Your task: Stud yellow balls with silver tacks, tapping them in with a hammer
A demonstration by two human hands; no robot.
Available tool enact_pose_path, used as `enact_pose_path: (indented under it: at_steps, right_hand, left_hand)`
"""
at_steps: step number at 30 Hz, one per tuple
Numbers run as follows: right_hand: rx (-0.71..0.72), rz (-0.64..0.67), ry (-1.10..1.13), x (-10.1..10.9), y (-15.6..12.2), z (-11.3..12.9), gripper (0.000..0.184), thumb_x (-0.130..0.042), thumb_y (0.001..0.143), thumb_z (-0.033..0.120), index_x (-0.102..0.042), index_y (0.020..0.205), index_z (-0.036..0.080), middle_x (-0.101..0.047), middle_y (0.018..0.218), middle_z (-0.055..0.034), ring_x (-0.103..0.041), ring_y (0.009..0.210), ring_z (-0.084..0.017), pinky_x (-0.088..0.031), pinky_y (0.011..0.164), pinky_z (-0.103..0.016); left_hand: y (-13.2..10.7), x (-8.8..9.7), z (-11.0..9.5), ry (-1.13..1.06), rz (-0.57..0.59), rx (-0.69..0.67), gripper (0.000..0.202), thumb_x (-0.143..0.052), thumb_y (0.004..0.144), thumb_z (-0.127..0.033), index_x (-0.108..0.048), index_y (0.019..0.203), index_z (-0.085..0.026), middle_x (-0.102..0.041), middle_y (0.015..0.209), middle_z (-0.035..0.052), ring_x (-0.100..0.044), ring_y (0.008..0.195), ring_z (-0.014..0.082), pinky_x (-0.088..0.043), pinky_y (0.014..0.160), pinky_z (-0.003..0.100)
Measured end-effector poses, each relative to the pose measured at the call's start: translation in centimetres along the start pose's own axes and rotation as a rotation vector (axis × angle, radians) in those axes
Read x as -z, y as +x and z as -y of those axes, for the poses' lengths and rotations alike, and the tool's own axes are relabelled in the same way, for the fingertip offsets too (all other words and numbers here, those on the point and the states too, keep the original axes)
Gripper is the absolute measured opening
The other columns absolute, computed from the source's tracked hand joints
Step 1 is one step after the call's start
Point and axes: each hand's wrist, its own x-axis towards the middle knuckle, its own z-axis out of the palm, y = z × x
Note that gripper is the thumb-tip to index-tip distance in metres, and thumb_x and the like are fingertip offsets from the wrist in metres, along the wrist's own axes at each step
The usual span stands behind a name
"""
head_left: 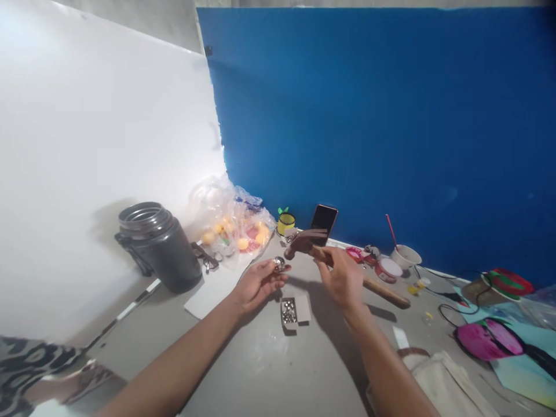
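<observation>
My right hand (343, 278) is wrapped round the wooden handle of a claw hammer (310, 240), raised above the table with its dark head pointing left. Just left of the hammer head, my left hand (260, 286) pinches a small, round, shiny silver piece (279, 264); its exact kind is too small to tell. Below and between both hands lies an open small cardboard box (303, 310) holding many tiny shiny metal pieces (289, 313), which look like tacks.
Left stands a dark, open wide-mouthed flask (167, 252) beside a clear plastic bag (237, 229). A phone (324, 223) leans on the blue panel (382, 116) near a yellow pot (285, 223). Rightward are a white cup (406, 256), cables and pink painted pieces (490, 339). Another person's arm (56, 388) shows lower left.
</observation>
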Motion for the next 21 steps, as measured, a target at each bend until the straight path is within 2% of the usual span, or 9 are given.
enact_pose_path:
  at_steps: [3,7,9,12,14,17,19,21]
  right_hand:
    - [-0.164,0.094,-0.006,0.3,0.6,-1.1,0.016,-0.065,0.085,0.030,-0.065,0.099,0.021,-0.072,0.091,-0.0064,-0.062,0.087,-0.024,-0.039,0.074,-0.031]
    - [-0.378,0.431,-0.075,0.1,1.1,-2.1,0.013,-0.068,0.080,0.028,-0.067,0.091,0.022,-0.072,0.088,-0.0051,-0.062,0.082,-0.022,-0.034,0.068,-0.029]
    - [-0.443,0.575,-0.107,-0.4,1.0,-2.3,0.012,-0.069,0.078,0.028,-0.068,0.088,0.022,-0.072,0.085,-0.0044,-0.062,0.080,-0.021,-0.032,0.066,-0.029]
    - [-0.468,0.677,-0.092,-1.3,0.5,-2.5,0.015,-0.070,0.077,0.030,-0.070,0.090,0.023,-0.072,0.087,-0.0035,-0.062,0.081,-0.020,-0.032,0.066,-0.028]
    - [-0.419,0.693,-0.118,-1.8,0.1,-2.6,0.015,-0.069,0.079,0.032,-0.071,0.089,0.022,-0.071,0.093,-0.0059,-0.062,0.087,-0.021,-0.033,0.067,-0.028]
    - [-0.262,0.663,-0.192,-2.3,-0.3,-3.0,0.018,-0.070,0.081,0.034,-0.071,0.090,0.019,-0.068,0.104,-0.0107,-0.058,0.100,-0.023,-0.034,0.073,-0.029]
    - [-0.196,0.644,-0.192,-2.5,-0.5,-3.3,0.024,-0.070,0.083,0.039,-0.071,0.094,0.018,-0.066,0.103,-0.0099,-0.057,0.098,-0.022,-0.034,0.075,-0.029]
    - [-0.164,0.629,-0.185,-2.8,-0.7,-3.7,0.029,-0.067,0.086,0.046,-0.069,0.095,0.019,-0.066,0.099,-0.0079,-0.057,0.094,-0.021,-0.034,0.075,-0.029]
  left_hand:
    - [0.3,0.3,-0.2,-0.107,-0.014,0.055,0.014,-0.059,0.095,-0.016,-0.070,0.099,-0.008,-0.072,0.100,0.0144,-0.071,0.081,0.0170,-0.059,0.069,0.025]
    - [0.9,0.5,-0.3,-0.169,-0.084,0.123,0.019,-0.053,0.098,-0.019,-0.068,0.101,-0.009,-0.072,0.090,0.0134,-0.069,0.070,0.0161,-0.058,0.063,0.026]
    - [1.1,0.6,-0.3,-0.163,-0.118,0.124,0.022,-0.051,0.099,-0.023,-0.067,0.100,-0.008,-0.071,0.089,0.0136,-0.067,0.066,0.0148,-0.056,0.059,0.025]
    - [1.1,0.8,-0.2,-0.081,-0.131,0.066,0.021,-0.058,0.093,-0.019,-0.067,0.108,-0.008,-0.070,0.089,0.0116,-0.067,0.067,0.0145,-0.054,0.059,0.024]
    - [1.0,1.0,0.0,0.071,-0.134,-0.027,0.031,-0.064,0.087,-0.018,-0.065,0.117,-0.010,-0.070,0.091,0.0099,-0.069,0.074,0.0174,-0.056,0.066,0.028]
    - [0.8,1.4,0.5,0.521,-0.197,-0.230,0.047,-0.070,0.078,-0.018,-0.065,0.125,-0.017,-0.071,0.104,0.0093,-0.070,0.091,0.0222,-0.056,0.087,0.038]
    - [0.8,1.7,0.8,0.831,-0.232,-0.370,0.052,-0.070,0.074,-0.017,-0.066,0.126,-0.021,-0.070,0.119,0.0091,-0.067,0.105,0.0245,-0.050,0.102,0.043]
    - [1.0,2.0,0.9,1.011,-0.219,-0.469,0.057,-0.069,0.072,-0.015,-0.065,0.128,-0.023,-0.066,0.131,0.0088,-0.062,0.118,0.0260,-0.043,0.111,0.044]
